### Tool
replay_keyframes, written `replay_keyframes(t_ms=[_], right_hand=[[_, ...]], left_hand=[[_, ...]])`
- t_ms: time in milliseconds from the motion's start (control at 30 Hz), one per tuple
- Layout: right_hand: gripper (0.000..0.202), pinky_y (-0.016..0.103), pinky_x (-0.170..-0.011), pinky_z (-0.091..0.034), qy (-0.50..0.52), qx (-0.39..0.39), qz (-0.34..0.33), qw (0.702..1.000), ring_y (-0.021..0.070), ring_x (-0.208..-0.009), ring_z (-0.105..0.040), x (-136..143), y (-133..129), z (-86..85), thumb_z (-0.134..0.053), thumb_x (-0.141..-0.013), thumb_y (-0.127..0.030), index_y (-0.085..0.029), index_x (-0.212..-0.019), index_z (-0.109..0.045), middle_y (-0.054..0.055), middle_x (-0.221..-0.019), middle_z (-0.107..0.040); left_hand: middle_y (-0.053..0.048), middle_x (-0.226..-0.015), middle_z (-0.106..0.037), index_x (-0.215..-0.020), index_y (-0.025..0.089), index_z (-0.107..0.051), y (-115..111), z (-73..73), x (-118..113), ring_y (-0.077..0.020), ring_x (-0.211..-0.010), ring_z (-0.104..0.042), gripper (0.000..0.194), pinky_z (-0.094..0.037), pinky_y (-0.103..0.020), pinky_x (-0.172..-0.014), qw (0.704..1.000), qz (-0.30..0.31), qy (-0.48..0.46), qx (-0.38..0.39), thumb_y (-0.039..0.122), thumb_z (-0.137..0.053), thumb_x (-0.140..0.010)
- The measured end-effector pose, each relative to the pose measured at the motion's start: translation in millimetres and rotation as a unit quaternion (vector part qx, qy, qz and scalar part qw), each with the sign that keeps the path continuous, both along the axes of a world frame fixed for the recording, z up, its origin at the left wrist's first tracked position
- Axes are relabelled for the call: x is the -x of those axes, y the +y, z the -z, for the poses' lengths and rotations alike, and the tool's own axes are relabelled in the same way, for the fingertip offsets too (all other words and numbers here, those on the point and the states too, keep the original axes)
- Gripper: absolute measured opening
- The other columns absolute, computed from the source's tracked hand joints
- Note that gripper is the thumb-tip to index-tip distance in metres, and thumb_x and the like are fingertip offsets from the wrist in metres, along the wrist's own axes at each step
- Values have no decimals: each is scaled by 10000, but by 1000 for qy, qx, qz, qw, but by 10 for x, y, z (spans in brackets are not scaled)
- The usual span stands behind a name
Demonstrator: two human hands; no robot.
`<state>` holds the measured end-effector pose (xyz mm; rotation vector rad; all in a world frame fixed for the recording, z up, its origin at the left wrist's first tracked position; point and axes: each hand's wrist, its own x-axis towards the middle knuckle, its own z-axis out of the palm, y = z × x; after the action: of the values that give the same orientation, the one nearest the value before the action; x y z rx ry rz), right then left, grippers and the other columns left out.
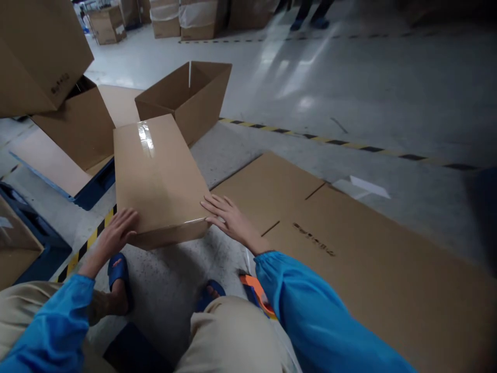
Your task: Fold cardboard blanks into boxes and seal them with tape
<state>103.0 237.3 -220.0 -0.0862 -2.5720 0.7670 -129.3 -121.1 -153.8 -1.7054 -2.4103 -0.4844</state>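
In front of me is a cardboard box [163, 176], its upper face closed, with a strip of clear tape [146, 138] along the seam at the far end. My left hand [119, 228] rests at its near left corner, fingers stretched over the edge. At the near right edge lies my right hand [227, 213], fingers extended and spread against the cardboard. An orange and blue tape dispenser [258, 294] is on the floor beside my leg, partly hidden by my right sleeve.
Flattened cardboard [349, 248] covers the floor at right. An open carton [194, 98] stands beyond the box. More cartons [77, 124] and blue pallets [91, 189] are at left. Striped floor tape [310, 137] crosses behind. Another person's feet [310, 24] show at the back.
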Motion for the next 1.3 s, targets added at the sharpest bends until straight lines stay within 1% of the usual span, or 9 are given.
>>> replay_keyframes(t_ms=[100, 267, 433, 533, 700, 833, 1033, 1200, 1300], right_hand=[[496, 503, -1165, -372, -37, -43, -54, 997, 236, -1393, -458, 15, 83, 29, -422, -1021, -484, -312, -1486, -451, 46, -1532, -457], [494, 389, -1001, -547, -91, -57, -86, 990, 230, -1292, -568, -25, 187, -43, -400, -1031, -467, -359, -1514, -393, -2, -1563, -406], [531, 400, -999, -545, -116, -64, -82, 988, 253, -1319, -543, -169, 363, -43, -458, -1012, -429, -366, -1530, -360, 9, -1585, -373], [639, 477, -1120, -433, -58, -29, -7, 998, 291, -1418, -418, -281, 299, 20, -553, -957, -488, -279, -1535, -378, 93, -1598, -342], [522, 512, -1147, -391, 46, 85, 129, 987, 273, -1387, -465, -224, -292, 107, -481, -986, -515, -224, -1413, -555, 139, -1470, -524], [508, 532, -1142, -388, 80, 157, 192, 965, 277, -1344, -513, -71, -561, 121, -412, -1006, -530, -195, -1314, -638, 152, -1404, -586], [645, 530, -1128, -401, 94, 179, 211, 956, 275, -1311, -542, 209, -449, -140, -317, -992, -626, -154, -1282, -648, 182, -1369, -606], [561, 543, -1176, -319, -24, 63, 59, 996, 263, -1427, -404, 371, -755, -355, -312, -1025, -529, -198, -1405, -558, 133, -1485, -509], [526, 553, -1198, -266, -133, -35, -29, 990, 256, -1481, -302, 304, -1020, -448, -350, -1036, -456, -210, -1490, -452, 108, -1551, -423]], left_hand=[[-152, -1519, -451, -1509, 169, -427, 33, 2, 145, -313, -1455, -341, 625, -295, -516, -1193, 990, 88, 44, 98, 549, -390, -1014], [-159, -1513, -455, -1557, 174, -338, -107, 130, 205, -291, -1458, -336, 650, -276, -488, -1211, 987, 111, 79, 86, 505, -447, -1009], [-155, -1487, -493, -1545, 180, -359, -100, 29, 128, -277, -1451, -358, 601, -271, -492, -1207, 986, 111, 104, 69, 455, -457, -1019], [-128, -1514, -468, -1521, 192, -402, 287, -34, -210, -261, -1466, -332, 519, -195, -509, -1229, 986, 100, 102, 91, 326, -460, -1023], [-131, -1578, -362, -1540, 158, -373, 1481, 130, -852, -298, -1484, -283, 613, -228, -509, -1221, 989, 55, 79, 112, 437, -477, -1004], [-126, -1577, -359, -1530, 207, -405, 1937, 341, -947, -330, -1470, -306, 570, -267, -548, -1197, 993, 24, 40, 112, 328, -525, -985], [-128, -1574, -364, -1550, 226, -361, 1591, 578, -839, -322, -1456, -337, 669, -313, -520, -1189, 989, 96, 48, 100, 174, -594, -924], [-122, -1520, -454, -1501, 170, -439, 1087, 583, -876, -302, -1393, -447, 581, -386, -443, -1141, 973, 160, 145, 76, 354, -586, -970], [-123, -1483, -503, -1508, 169, -429, 670, 505, -810, -275, -1365, -485, 629, -390, -393, -1124, 963, 196, 180, 31, 457, -572, -968]])
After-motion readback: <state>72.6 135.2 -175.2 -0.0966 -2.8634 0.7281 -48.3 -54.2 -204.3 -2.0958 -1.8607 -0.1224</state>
